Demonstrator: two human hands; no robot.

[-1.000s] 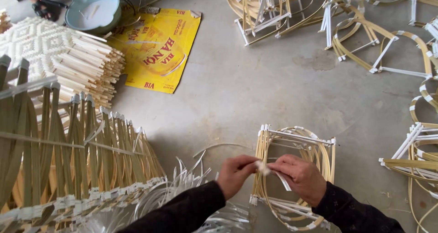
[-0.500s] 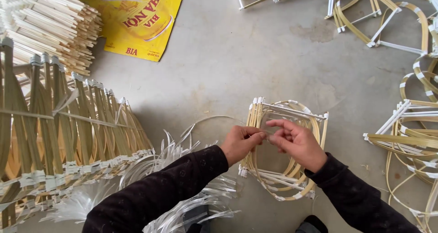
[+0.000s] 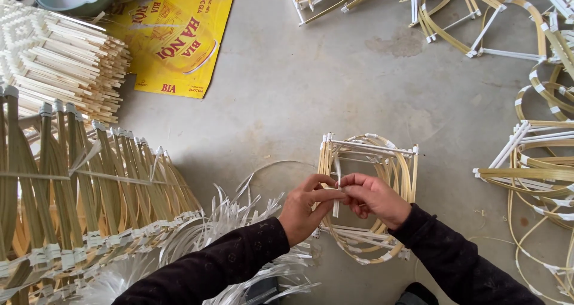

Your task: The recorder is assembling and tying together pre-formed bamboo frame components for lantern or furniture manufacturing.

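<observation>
A small frame of bent bamboo strips (image 3: 402,172) bound with white plastic bands lies on the concrete floor in front of me. My left hand (image 3: 306,208) and my right hand (image 3: 375,198) meet over its left side. Both pinch a short white plastic strip (image 3: 336,204) between thumb and fingers, right against the frame's left edge. Dark sleeves cover both arms.
A pile of loose white plastic strips (image 3: 239,233) lies by my left arm. A row of tied bamboo frames (image 3: 89,185) stands at left, behind it a stack of bamboo sticks (image 3: 66,66) and yellow cardboard (image 3: 179,36). More bent bamboo frames (image 3: 532,155) lie at right and top.
The view has shifted and the hands have closed together on the frame's left edge. The white strip, held slanting a second ago, now hangs upright between the fingers.
</observation>
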